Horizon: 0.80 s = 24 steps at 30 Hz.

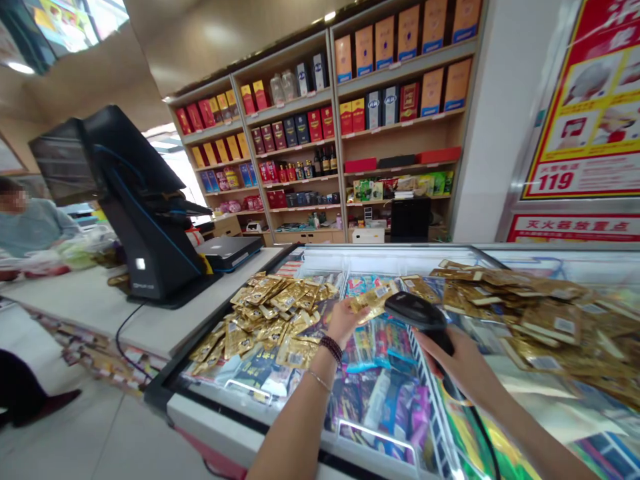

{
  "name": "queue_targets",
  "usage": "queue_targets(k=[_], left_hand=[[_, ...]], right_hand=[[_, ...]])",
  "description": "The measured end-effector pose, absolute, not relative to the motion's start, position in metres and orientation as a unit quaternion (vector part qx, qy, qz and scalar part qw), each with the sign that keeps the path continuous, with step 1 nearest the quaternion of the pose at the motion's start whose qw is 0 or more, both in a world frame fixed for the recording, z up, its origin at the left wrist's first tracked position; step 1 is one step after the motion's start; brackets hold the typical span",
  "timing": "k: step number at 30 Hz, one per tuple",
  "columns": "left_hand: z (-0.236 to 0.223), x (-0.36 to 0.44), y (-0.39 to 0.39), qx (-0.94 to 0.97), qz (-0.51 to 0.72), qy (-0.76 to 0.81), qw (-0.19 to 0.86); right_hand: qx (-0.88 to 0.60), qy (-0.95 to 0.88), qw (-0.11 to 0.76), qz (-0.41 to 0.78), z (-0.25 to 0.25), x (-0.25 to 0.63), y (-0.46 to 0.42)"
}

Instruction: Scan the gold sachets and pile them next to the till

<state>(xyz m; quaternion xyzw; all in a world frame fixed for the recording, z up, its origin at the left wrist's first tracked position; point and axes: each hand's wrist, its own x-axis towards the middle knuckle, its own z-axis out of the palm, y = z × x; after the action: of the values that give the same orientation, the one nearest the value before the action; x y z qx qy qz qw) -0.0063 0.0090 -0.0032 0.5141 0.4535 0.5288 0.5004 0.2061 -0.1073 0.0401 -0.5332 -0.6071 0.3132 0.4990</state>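
My left hand (345, 320) grips a small gold packet (373, 299) by its near end, with a white barcode label facing up. In my right hand (453, 357) is a black handheld barcode scanner (415, 310), its head beside the packet's far end. The scanner's cable runs down past my right wrist. Both hands are above the glass top of a chest freezer (240, 412). A heap of gold packets (273, 303) lies on the glass to the left. Another pile of gold packets (545, 313), some showing barcode labels, spreads out on the right.
Colourful wrapped goods (375, 400) show through the freezer glass. A black checkout terminal (145, 220) stands on the counter (165, 327) at left, with a flat black device (233, 252) beside it. A person (33, 220) is at far left. Shelves of boxes (295, 133) line the back wall.
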Motion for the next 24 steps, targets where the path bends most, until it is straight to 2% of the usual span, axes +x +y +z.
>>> queue_targets(k=[8,24], left_hand=[[0.008,-0.011,0.004,0.530,0.501,0.446,0.519],[0.002,-0.012,0.008,0.531,0.506,0.422,0.533]], right_hand=[[-0.539,-0.584,0.494,0.353,0.044,0.211,-0.113],[-0.567,-0.587,0.476,0.328,0.050,0.206,-0.122]])
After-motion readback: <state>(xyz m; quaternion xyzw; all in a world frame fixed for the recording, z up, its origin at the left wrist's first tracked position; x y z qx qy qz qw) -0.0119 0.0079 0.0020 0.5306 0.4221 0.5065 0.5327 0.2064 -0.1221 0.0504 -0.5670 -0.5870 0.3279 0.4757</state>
